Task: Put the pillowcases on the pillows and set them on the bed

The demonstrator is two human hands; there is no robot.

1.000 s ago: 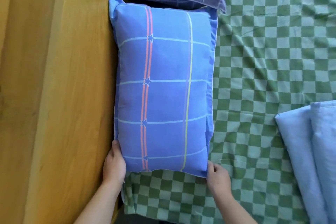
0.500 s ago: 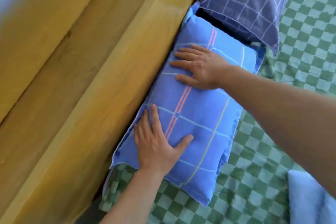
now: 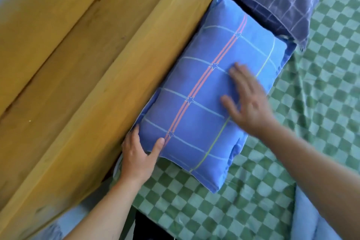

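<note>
A blue pillow (image 3: 196, 91) in a case with orange stripes, pale grid lines and small stars lies on the green checked bed sheet (image 3: 303, 126), pushed against the wooden headboard. My left hand (image 3: 137, 154) grips its near left corner, thumb on top and fingers tucked along the headboard side. My right hand (image 3: 248, 101) lies flat and spread on the pillow's right half, blurred by motion. A second pillow (image 3: 280, 0) in a dark purple checked case sits beyond it, overlapping the blue pillow's far end.
The yellow wooden headboard (image 3: 87, 76) runs diagonally along the left. A light blue folded cloth (image 3: 311, 220) lies at the lower right edge of the bed. A dark gap (image 3: 142, 226) shows at the bed's near edge.
My left hand slid from the pillow's top down to its near left corner and took hold. My right hand moved from the far end toward the pillow's right side.
</note>
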